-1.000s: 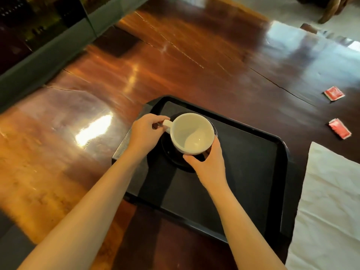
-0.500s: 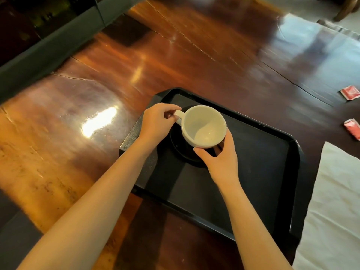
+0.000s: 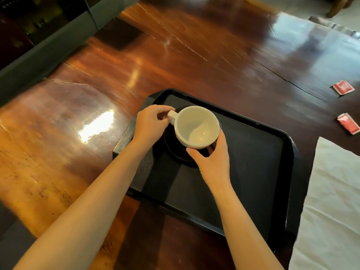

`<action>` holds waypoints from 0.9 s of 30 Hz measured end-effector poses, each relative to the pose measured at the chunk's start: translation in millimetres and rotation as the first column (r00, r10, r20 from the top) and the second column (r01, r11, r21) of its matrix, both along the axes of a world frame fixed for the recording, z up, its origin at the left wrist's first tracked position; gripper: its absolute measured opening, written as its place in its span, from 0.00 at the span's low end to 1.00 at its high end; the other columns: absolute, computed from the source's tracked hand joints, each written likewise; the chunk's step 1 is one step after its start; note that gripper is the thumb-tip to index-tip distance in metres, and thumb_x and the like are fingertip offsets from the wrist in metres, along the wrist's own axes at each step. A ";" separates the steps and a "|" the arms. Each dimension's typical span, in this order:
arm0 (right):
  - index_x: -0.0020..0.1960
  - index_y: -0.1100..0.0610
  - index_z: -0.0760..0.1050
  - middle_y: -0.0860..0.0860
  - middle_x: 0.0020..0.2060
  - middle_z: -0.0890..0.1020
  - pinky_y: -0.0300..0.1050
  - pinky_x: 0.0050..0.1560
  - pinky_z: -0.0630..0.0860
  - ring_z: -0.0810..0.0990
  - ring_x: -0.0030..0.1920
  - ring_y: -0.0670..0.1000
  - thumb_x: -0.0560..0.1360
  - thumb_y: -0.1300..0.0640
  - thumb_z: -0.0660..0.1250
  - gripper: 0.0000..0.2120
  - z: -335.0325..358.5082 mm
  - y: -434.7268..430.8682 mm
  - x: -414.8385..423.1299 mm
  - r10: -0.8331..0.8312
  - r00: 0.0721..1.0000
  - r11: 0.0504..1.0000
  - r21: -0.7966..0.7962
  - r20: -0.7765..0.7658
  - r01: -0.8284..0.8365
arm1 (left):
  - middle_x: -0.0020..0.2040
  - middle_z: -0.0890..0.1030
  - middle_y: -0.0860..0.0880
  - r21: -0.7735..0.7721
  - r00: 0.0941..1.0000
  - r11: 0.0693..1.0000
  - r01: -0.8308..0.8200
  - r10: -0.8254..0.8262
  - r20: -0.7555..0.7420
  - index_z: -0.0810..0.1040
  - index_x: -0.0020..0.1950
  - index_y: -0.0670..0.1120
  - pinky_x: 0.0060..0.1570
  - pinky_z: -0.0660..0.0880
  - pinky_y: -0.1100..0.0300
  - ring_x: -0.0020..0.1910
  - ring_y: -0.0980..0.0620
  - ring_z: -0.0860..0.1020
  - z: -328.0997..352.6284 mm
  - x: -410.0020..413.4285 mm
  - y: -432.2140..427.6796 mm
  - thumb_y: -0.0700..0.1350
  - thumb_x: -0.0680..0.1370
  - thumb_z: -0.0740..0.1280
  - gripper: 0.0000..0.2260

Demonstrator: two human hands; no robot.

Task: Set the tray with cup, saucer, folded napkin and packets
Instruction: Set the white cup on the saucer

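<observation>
A white cup sits on a dark saucer in the far left part of a black tray. My left hand pinches the cup's handle. Around the cup's near right side curls my right hand, thumb and fingers on its wall. The cup is empty. A white napkin lies unfolded on the table to the right of the tray. Two red packets lie on the table at the far right.
The tray rests on a glossy brown wooden table with cracks running across it. A dark grey ledge runs along the far left. Part of a wooden chair leg shows at the top right corner.
The cup and both hands keep the same hold on the saucer. The view has shifted slightly, so the tray sits a little more to the right and the packets nearer the frame's edge.
</observation>
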State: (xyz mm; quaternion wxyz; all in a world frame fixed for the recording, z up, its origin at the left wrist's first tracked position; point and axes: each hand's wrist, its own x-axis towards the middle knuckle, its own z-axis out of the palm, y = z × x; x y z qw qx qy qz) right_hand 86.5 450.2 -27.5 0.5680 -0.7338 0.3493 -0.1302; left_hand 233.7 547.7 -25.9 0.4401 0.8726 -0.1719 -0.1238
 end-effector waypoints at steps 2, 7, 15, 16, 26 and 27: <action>0.70 0.45 0.59 0.40 0.63 0.68 0.38 0.63 0.66 0.65 0.64 0.40 0.64 0.58 0.77 0.41 0.8 1.2 -0.5 -0.007 1.000 1.000 0.004 0.003 0.007 | 0.44 0.80 0.52 0.002 1.000 1.000 0.004 -0.004 0.001 0.82 0.53 0.48 0.46 0.75 0.62 0.41 0.54 0.79 -0.7 -0.2 -0.2 0.37 0.74 0.67 0.11; 0.72 0.49 0.58 0.44 0.67 0.68 0.44 0.68 0.66 0.65 0.67 0.42 0.64 0.58 0.77 0.42 1.2 5.7 -1.3 -0.034 0.999 0.999 0.023 -0.011 0.034 | 0.44 0.81 0.52 0.000 1.000 1.000 0.014 -0.014 -0.007 0.82 0.54 0.48 0.37 0.72 0.74 0.38 0.59 0.78 -1.9 0.0 -0.7 0.36 0.74 0.66 0.12; 0.73 0.50 0.56 0.46 0.69 0.66 0.52 0.69 0.67 0.65 0.69 0.46 0.65 0.59 0.76 0.44 6.0 6.8 -1.8 -0.040 0.998 0.997 0.061 -0.048 0.043 | 0.47 0.80 0.48 0.010 0.997 1.000 -0.001 0.002 -0.081 0.79 0.58 0.46 0.33 0.72 0.78 0.39 0.56 0.78 1.8 -0.7 -1.1 0.34 0.75 0.65 0.14; 0.73 0.50 0.56 0.47 0.69 0.66 0.52 0.69 0.67 0.65 0.69 0.47 0.65 0.59 0.76 0.43 7.3 5.4 -2.3 -0.028 0.998 0.997 0.075 -0.055 0.032 | 0.47 0.80 0.48 0.020 0.995 1.000 0.007 -0.005 -0.098 0.79 0.59 0.46 0.32 0.72 0.78 0.38 0.58 0.78 3.5 0.3 -0.8 0.34 0.74 0.66 0.15; 0.66 0.55 0.67 0.53 0.63 0.73 0.32 0.38 0.71 0.72 0.41 0.38 0.70 0.61 0.70 0.26 49.4 -52.4 -29.7 0.056 0.967 0.997 0.073 -0.247 -0.039 | 0.53 0.81 0.47 0.247 0.998 0.967 0.068 -0.066 -0.015 0.77 0.60 0.47 0.49 0.76 0.52 0.47 0.48 0.77 68.7 27.4 -10.3 0.35 0.74 0.61 0.17; 0.67 0.54 0.67 0.52 0.64 0.72 0.35 0.43 0.73 0.75 0.47 0.40 0.71 0.59 0.69 0.25 55.1 -60.5 -36.2 0.058 0.960 0.997 0.073 -0.274 -0.039 | 0.52 0.81 0.47 0.263 0.993 0.959 0.108 -0.115 0.012 0.77 0.60 0.47 0.48 0.74 0.55 0.46 0.50 0.76 77.5 25.1 -20.4 0.36 0.74 0.61 0.16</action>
